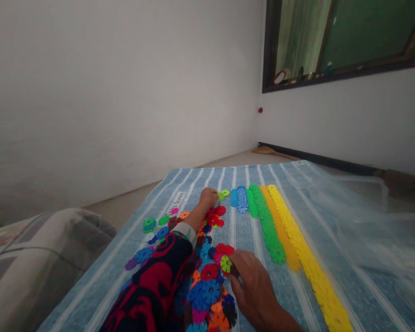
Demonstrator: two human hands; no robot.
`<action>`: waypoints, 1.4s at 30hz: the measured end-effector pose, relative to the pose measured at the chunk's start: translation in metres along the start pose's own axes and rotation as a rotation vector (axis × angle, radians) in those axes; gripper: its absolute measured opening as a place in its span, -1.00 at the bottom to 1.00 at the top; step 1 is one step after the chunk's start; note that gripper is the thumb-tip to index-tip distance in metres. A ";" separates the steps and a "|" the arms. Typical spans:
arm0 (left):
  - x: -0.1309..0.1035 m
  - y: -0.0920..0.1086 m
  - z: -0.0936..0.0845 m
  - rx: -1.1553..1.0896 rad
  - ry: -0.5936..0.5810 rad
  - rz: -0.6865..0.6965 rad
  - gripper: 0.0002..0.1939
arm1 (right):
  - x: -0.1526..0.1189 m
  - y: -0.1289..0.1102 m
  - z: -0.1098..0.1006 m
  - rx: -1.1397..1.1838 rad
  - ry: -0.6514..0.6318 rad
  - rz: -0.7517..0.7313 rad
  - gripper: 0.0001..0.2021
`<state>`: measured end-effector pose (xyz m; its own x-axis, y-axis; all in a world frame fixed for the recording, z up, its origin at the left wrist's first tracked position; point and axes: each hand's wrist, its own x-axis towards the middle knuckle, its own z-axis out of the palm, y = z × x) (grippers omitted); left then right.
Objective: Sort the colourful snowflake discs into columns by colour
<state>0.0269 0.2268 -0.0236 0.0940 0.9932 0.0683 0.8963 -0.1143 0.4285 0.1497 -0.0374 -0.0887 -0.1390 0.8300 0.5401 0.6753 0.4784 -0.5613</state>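
Note:
My left hand (208, 197) reaches to the far side of the striped cloth, its fingers closed beside a few lime-green discs (223, 194); what they hold, if anything, is hidden. Nearer, my right hand (252, 281) pinches a lime-green disc (225, 264) over the mixed pile. Red, blue, orange and pink notched discs (207, 293) make up this pile, partly under my left forearm. Right of it lie overlapping rows: a short blue one (242, 199), green ones (268, 226), an orange-yellow one (285, 240) and a long yellow one (311, 263).
A blue striped cloth (159, 184) covers the table. At the right stands a clear plastic container (383, 230). Grey checked fabric (51, 249) is at the left. White walls and a dark-framed window (268, 50) are beyond.

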 end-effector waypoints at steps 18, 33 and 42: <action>0.027 0.004 0.013 0.040 -0.019 0.036 -0.57 | -0.001 0.002 0.006 -0.065 0.066 -0.080 -0.67; 0.025 0.011 0.018 0.092 -0.007 0.103 -0.60 | 0.000 0.002 0.008 -0.077 0.085 -0.091 -0.68; 0.023 0.013 0.020 0.112 0.002 0.142 -0.67 | 0.001 0.000 0.006 -0.071 0.061 -0.051 -0.69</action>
<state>0.0494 0.2485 -0.0349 0.2226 0.9672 0.1225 0.9166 -0.2505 0.3115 0.1452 -0.0347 -0.0922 -0.1319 0.7850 0.6052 0.7187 0.4962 -0.4870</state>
